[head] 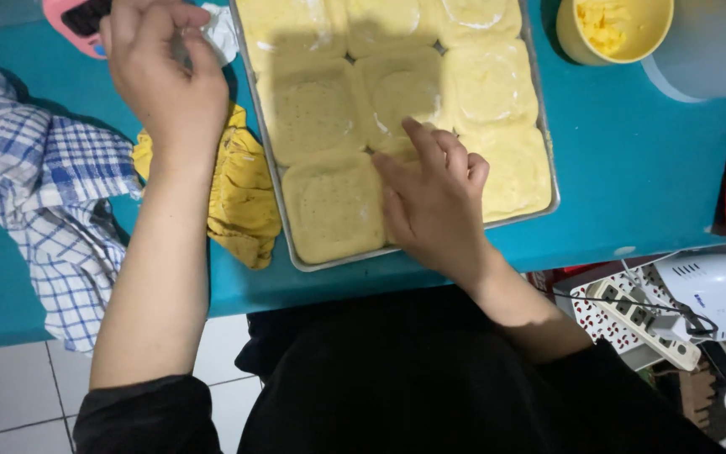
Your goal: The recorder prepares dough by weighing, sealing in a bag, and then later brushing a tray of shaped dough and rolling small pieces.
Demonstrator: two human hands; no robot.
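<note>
Tray: rectangular metal baking tray (281, 197) on the teal table (632, 168), its far end cut off by the frame.
Dough: soft pale-yellow squares (334, 206), some pricked, some smeared glossy white.
Right hand: my right hand (434, 202) lies on the near dough, fingers spread loose, holding nothing.
Left hand: my left hand (165, 71) hovers beside the tray, fingertips pinched; what they pinch I cannot tell.
Cloths: crumpled yellow cloth (241, 197), blue checked cloth (52, 193).
Bowl: yellow bowl (615, 29), partly cropped.

Left of the blue table (632, 168) centre: checked blue-white cloth (44, 193), yellow cloth (241, 197). Far right corner: yellow bowl (657, 29). Below right edge: white power strip (644, 324).
</note>
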